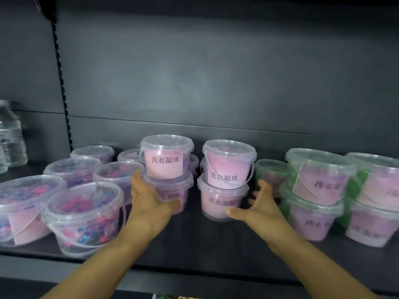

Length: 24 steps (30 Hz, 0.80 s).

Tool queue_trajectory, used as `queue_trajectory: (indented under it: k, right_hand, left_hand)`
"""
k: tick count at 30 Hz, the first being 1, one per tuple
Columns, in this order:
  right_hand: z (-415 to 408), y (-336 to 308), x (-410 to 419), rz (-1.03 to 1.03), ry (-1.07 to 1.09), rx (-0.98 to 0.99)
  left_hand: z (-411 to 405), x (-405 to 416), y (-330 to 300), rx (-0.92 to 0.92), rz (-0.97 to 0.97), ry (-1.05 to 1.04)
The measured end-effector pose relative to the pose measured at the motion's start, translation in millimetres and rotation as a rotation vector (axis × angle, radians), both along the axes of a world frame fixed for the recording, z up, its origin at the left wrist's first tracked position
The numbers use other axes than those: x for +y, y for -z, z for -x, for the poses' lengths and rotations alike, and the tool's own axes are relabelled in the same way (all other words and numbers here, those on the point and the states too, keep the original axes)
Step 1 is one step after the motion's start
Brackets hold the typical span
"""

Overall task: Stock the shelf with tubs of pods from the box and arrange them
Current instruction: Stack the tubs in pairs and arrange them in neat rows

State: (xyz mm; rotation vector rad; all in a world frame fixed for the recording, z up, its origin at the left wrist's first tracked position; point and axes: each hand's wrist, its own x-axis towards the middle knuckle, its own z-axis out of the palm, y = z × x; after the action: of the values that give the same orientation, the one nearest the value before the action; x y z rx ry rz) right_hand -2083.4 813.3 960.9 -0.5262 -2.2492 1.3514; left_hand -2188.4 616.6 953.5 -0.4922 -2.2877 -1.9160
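Two stacks of clear tubs with pink labels stand mid-shelf, each two high. In the left stack the upper tub (pixel 166 156) sits on a lower tub (pixel 174 190). My left hand (pixel 149 199) wraps this lower tub, thumb across its front and fingers along its left side. The right stack has an upper tub (pixel 226 162) on a lower tub (pixel 218 201). My right hand (pixel 263 203) is beside it with fingers spread, and the thumb tip just reaches the lower tub's front. The box is out of sight.
Several single tubs of purple pods (pixel 84 214) fill the shelf's left part. Stacked tubs of green pods (pixel 319 175) stand at the right. Water bottles (pixel 10 137) stand at the far left past the slotted upright (pixel 61 83). The dark shelf board (pixel 194 240) shows bare in front.
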Motion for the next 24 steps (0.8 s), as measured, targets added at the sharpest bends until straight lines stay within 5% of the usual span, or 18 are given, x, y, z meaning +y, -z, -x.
queue_trajectory:
  k: [4,24]
  right_hand:
    - [19.7,13.2,-3.4,0.128,0.034,0.037]
    - [37.5,14.0,-10.6,0.023,0.098,0.193]
  left_hand:
    - [13.2,16.2,16.4,-0.05,-0.109,-0.026]
    - [32.1,20.9,16.2,0.046,-0.083,-0.118]
